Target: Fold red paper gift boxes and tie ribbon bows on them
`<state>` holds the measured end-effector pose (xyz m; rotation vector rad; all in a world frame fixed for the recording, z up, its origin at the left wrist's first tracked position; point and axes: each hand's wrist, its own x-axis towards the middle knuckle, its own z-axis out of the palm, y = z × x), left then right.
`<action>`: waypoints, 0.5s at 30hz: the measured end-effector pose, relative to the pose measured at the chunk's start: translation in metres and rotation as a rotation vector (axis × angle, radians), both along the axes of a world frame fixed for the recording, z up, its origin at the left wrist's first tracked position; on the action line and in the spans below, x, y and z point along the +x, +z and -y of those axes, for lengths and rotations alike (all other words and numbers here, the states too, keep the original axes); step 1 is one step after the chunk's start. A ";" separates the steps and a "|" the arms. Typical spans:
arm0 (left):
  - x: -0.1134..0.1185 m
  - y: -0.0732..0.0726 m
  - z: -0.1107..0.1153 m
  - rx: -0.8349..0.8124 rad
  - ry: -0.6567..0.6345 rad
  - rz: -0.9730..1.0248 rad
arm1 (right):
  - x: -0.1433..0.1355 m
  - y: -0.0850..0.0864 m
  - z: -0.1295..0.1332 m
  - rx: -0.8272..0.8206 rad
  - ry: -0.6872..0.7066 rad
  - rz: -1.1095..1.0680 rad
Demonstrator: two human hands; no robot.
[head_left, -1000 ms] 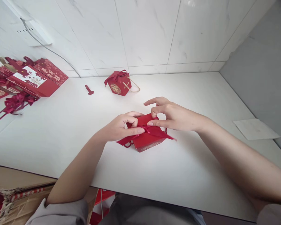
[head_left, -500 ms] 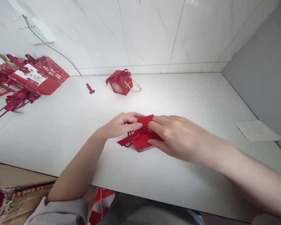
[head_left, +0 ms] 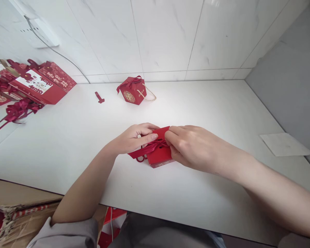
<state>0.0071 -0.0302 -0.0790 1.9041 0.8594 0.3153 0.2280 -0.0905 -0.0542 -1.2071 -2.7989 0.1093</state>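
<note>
A small red gift box [head_left: 158,158] rests on the white table in front of me, with a dark red satin ribbon [head_left: 146,149] knotted across its top. A red cord handle shows at its left side. My left hand [head_left: 136,138] grips the box from the left, thumb on top beside the ribbon and fingers behind. On the right, my right hand [head_left: 193,146] has its fingertips pinched together at the ribbon's right part. The hand covers that end of the ribbon and the box's right side.
A finished-looking red hexagonal box [head_left: 133,91] with a bow and gold cord handle stands near the wall. Left of it lies a small red tag [head_left: 99,97]. Red boxes [head_left: 51,93] and loose ribbons [head_left: 19,110] crowd the far left. White paper [head_left: 285,144] lies at right.
My right thumb has closed in toward the fingers, from apart to a pinch at the ribbon. The box and my left hand have hardly moved.
</note>
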 end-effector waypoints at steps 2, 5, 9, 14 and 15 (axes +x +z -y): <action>0.000 0.001 0.000 0.006 0.004 -0.008 | 0.001 0.001 -0.001 -0.026 0.007 -0.001; -0.001 0.003 -0.001 0.015 0.009 -0.015 | 0.002 0.002 -0.001 -0.027 0.010 0.000; -0.002 0.003 -0.001 0.002 0.013 -0.020 | 0.005 0.002 -0.002 -0.017 0.028 0.003; 0.000 0.002 0.001 -0.011 0.042 -0.002 | 0.009 0.002 -0.005 0.003 0.134 0.044; 0.001 0.002 0.001 -0.010 0.059 0.006 | 0.010 0.003 -0.006 0.007 0.148 0.055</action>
